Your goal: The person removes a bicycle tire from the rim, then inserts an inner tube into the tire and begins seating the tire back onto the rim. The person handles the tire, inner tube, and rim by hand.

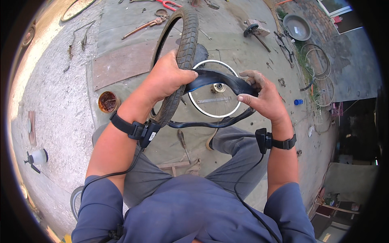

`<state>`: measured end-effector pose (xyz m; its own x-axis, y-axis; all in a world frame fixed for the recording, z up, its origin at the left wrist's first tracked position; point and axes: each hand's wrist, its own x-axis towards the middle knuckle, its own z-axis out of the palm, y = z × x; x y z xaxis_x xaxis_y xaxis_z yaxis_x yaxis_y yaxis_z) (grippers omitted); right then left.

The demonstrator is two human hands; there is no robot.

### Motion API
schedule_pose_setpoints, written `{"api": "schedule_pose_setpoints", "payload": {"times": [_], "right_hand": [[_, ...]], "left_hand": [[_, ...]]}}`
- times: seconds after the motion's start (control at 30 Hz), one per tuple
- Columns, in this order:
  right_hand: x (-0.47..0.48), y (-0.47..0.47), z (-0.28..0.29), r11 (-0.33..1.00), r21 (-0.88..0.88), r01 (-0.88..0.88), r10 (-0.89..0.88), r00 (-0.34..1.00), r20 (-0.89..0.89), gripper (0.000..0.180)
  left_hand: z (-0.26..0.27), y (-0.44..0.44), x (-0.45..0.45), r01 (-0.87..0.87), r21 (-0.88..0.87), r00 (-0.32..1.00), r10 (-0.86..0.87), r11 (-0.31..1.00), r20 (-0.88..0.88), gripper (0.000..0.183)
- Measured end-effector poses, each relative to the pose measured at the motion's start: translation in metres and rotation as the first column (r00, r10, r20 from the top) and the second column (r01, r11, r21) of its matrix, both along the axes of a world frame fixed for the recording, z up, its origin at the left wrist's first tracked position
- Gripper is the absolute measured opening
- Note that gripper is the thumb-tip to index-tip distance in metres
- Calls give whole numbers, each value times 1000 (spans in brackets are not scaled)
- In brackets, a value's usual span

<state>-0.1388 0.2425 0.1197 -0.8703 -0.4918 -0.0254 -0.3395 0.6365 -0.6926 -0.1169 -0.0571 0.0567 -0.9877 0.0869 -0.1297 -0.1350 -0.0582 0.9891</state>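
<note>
My left hand [170, 73] grips a bicycle tyre [186, 48] with knobbly tread, held upright on its edge. A black rubber inner tube [212, 76] runs from the tyre's side, by my left thumb, across to my right hand [261, 92]. There my right thumb and fingers pinch the tube. Its lower stretch [206, 124] sags in a loop back toward the bottom of the tyre. Beneath the tube a spoked bicycle wheel [214, 115] with a pale rim lies on the ground. How much tube sits inside the tyre is hidden.
A tin of reddish-brown stuff [108, 102] stands left of the tyre. A screwdriver [182, 140] lies between my legs. Beyond are a pipe wrench [146, 26], a flat board [121, 68] and a metal basin [297, 27]. Loose wheels [323, 91] lie at right, a spray bottle [38, 157] at left.
</note>
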Motion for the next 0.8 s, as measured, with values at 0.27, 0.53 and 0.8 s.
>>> {"api": "schedule_pose_setpoints", "payload": {"times": [0.27, 0.53, 0.8], "right_hand": [[11, -42, -46, 996, 81, 26, 13, 892, -452, 42], [10, -37, -62, 999, -38, 34, -47, 900, -434, 20], [24, -16, -54, 953, -278, 121, -4, 921, 389, 19]], "left_hand": [[17, -2, 7, 48, -11, 997, -48, 999, -61, 59], [8, -4, 4, 109, 2, 994, -109, 994, -16, 56], [-6, -4, 0, 94, -25, 995, -94, 995, -8, 53]]}}
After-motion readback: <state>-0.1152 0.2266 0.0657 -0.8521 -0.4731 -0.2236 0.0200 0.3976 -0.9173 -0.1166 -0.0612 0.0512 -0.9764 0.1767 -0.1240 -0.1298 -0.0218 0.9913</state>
